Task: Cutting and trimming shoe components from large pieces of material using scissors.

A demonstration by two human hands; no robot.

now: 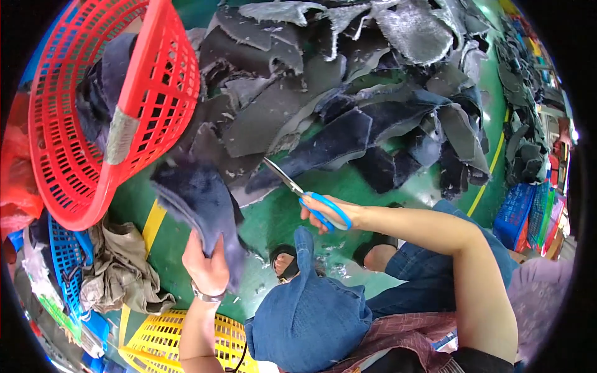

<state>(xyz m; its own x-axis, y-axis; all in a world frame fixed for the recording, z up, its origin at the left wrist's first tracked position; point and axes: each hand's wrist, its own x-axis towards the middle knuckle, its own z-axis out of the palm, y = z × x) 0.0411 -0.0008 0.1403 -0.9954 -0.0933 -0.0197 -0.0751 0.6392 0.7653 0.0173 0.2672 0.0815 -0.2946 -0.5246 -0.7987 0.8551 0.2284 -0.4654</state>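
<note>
My left hand [206,266] grips the lower edge of a dark blue fuzzy fabric piece [202,196], thumb and fingers closed on it. The piece hangs just below the red basket and looks slightly blurred. In my right hand [317,208] is a pair of scissors [289,177] with light blue handles; the blades point up and left, apart from the held fabric. The blades look closed together. Beyond both hands spreads a pile of dark fabric pieces [267,115], some with grey backing and frayed edges.
A tilted red plastic basket [165,93] at the upper left holds dark fabric. A yellow basket [161,336] stands at the lower left, beside a crumpled beige cloth [124,267]. Blue crates [515,208] and another fabric heap [522,112] lie at the right on green floor.
</note>
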